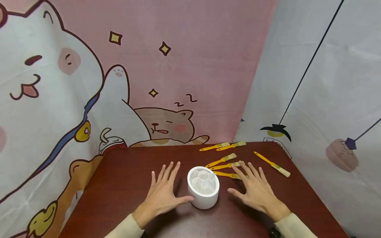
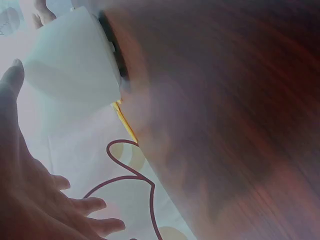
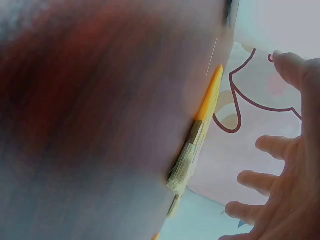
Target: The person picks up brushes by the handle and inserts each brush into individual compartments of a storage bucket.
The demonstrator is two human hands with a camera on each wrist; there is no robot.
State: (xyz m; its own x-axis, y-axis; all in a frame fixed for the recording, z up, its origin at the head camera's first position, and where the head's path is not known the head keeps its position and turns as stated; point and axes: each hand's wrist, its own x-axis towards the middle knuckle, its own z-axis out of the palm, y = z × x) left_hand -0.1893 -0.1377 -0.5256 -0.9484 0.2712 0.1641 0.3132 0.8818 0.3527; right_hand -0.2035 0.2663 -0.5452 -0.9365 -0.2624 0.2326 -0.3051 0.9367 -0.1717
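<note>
A round white container [image 1: 203,195] with inner dividers around a central ring stands on the dark red-brown table [image 1: 128,185]. To its left is my left hand [image 1: 163,195], fingers spread and thumb tip right at the container's side. My right hand [image 1: 256,191] hovers to the right with fingers spread, apart from the container and holding nothing. Its fingertips overlap the bristle ends of yellow-handled paintbrushes [image 1: 221,161] in the head view. From the left wrist, the container [image 2: 75,60] looms large beside the thumb. A paintbrush [image 3: 200,125] lies beyond my fingers in the right wrist view.
Two more paintbrushes [image 1: 214,146] lie at the table's back edge. Another single brush [image 1: 272,164] rests slantwise near the right edge. Behind the table hangs a pink and white cartoon cloth [image 1: 208,66], continuing along both sides.
</note>
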